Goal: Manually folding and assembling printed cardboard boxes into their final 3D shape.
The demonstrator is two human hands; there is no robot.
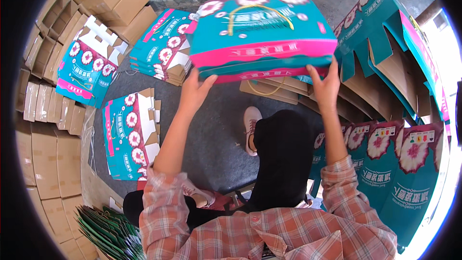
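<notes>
you hold the teal and pink box (263,36) up off the floor (216,130), out in front of you. your left hand (196,89) and right hand (326,85) are partly open around its near corners, gripping it. it's likely light, stiff card, slightly slick and easily dented; keep to the corners, or use the yellow cord (260,6).

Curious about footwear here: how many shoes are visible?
2: the upper shoe beside the right trouser leg, and the lower shoe, partly hidden, beside the left plaid sleeve.
</notes>
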